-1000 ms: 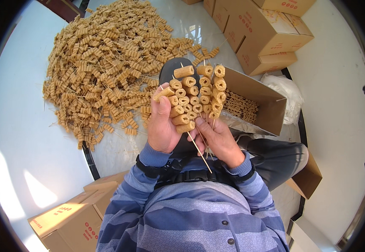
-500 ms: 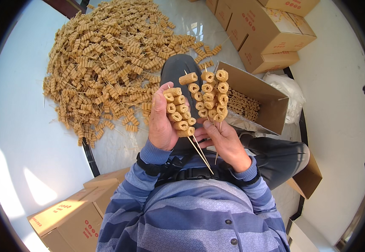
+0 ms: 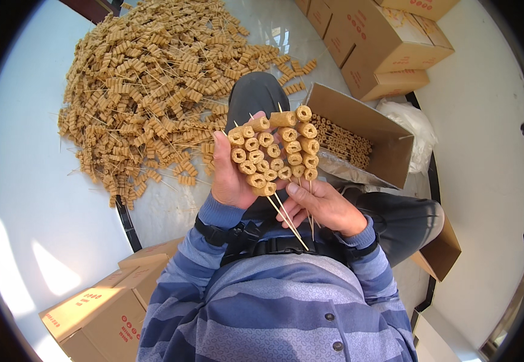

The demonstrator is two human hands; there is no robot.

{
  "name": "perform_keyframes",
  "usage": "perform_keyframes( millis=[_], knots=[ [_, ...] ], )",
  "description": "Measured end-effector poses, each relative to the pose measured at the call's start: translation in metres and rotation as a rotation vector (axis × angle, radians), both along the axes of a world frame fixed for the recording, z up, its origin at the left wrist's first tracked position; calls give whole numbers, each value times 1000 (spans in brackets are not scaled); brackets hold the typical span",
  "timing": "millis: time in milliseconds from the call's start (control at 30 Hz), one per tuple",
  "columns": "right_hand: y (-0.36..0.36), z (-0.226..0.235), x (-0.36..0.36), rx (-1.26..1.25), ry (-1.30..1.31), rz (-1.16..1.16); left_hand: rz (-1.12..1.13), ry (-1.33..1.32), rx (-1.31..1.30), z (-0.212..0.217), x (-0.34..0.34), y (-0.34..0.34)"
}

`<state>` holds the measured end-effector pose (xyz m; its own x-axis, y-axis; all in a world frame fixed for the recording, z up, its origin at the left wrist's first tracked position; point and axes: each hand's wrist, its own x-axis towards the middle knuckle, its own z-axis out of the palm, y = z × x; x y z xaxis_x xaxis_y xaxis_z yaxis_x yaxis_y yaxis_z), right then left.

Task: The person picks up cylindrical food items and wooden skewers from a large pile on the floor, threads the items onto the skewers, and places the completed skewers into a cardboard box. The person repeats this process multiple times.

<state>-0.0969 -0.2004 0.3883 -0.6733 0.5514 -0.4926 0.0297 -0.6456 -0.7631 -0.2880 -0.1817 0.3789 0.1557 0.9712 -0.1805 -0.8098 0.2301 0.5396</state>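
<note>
Several skewers of hollow, golden-brown tube-shaped food pieces [image 3: 251,163] rest in my left hand [image 3: 228,175]. Its thumb stands up along their left side, and the fingers run behind them. Two thin bare stick ends extend from the bottom toward my lap. My right hand [image 3: 328,208] pinches the lower sticks of more skewers [image 3: 308,145] between thumb and fingers, just under the lowest pieces. Both groups are held upright side by side, touching or nearly so in the middle. The food pieces partly hide my left fingers.
A large heap of similar skewers [image 3: 147,90] covers the floor at the far left. Right of my knee stands an open cardboard box [image 3: 389,148] with skewers packed inside. A white plastic bag [image 3: 420,136] lies beside it. Closed cartons [image 3: 389,45] are stacked at far right, others [image 3: 102,308] near left.
My right hand's skewers have moved left, closing the gap to the left-hand group. One middle skewer now sits among those in my left hand.
</note>
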Motion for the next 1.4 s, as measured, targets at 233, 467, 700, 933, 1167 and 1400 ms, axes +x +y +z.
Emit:
perform_keyframes(
  millis=[233, 467, 700, 933, 1167, 1400],
  knots=[
    [8, 0, 2, -80, 10, 102, -181, -113, 92, -18, -6, 7],
    [6, -10, 3, -10, 23, 51, -162, -68, 95, -13, -1, 12],
    [-2, -12, 1, 124, -109, -170, -163, -65, 115, -19, -3, 16],
    [17, 5, 17, 251, -488, -92, -173, -45, 143, -25, -1, 27],
    [22, 9, 17, 469, -412, 16, -168, -10, 127, -24, 6, 23],
    [30, 5, 23, 240, -243, 185, -195, 49, 137, -28, 12, 24]
  ],
)
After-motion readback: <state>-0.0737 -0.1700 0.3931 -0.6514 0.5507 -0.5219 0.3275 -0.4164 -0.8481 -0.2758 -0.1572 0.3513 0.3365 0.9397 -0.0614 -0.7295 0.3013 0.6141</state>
